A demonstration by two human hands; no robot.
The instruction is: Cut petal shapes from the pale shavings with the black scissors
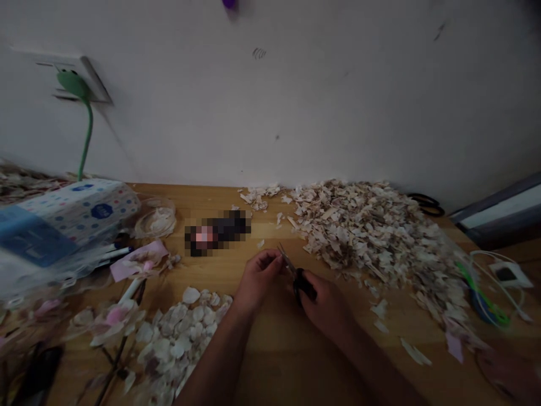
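Black-handled scissors (303,286) are gripped in my right hand (327,307), with the blades pointing up and to the left. Beside the blade tips, my left hand (260,276) has its fingers closed in a pinch. Whatever it pinches is too small and dark to make out. To the right of my hands spreads a large heap of pale scraps (359,225). Left of my left forearm lies a pile of rounded, petal-like pieces (181,332).
A tissue pack (101,211) stands at the left, near pens (120,252) and pink-centred artificial flowers (114,318). A blurred-out dark object (228,230) lies at the back. Cables (486,296) sit at the right, and a green plug (72,83) is in the wall socket.
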